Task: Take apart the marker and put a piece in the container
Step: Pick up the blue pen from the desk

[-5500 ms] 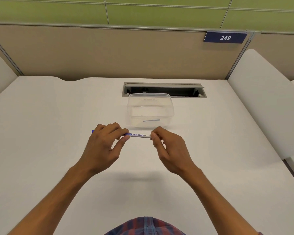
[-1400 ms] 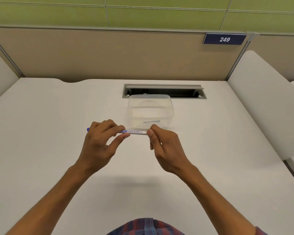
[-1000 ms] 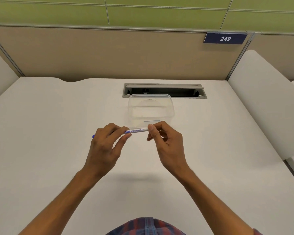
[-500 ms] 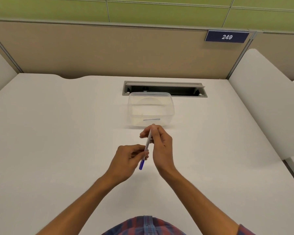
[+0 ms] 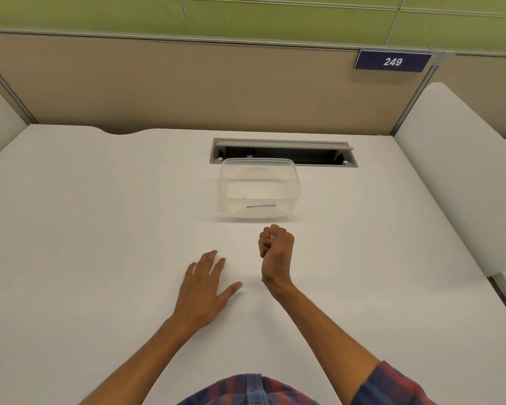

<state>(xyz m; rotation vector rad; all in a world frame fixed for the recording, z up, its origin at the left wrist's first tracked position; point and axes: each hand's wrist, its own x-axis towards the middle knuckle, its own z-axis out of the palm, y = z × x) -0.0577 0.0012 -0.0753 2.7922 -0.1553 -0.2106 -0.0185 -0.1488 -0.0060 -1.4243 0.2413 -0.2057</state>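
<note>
Head view: right hand (image 5: 276, 252) clenched around the marker (image 5: 272, 237); left hand (image 5: 206, 283) flat, released, apart.

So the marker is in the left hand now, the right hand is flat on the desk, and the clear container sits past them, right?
Hands are swapped. The head view shows the right hand closed around the marker, and the left hand flat and open on the desk. The clear container does sit past them.
</note>
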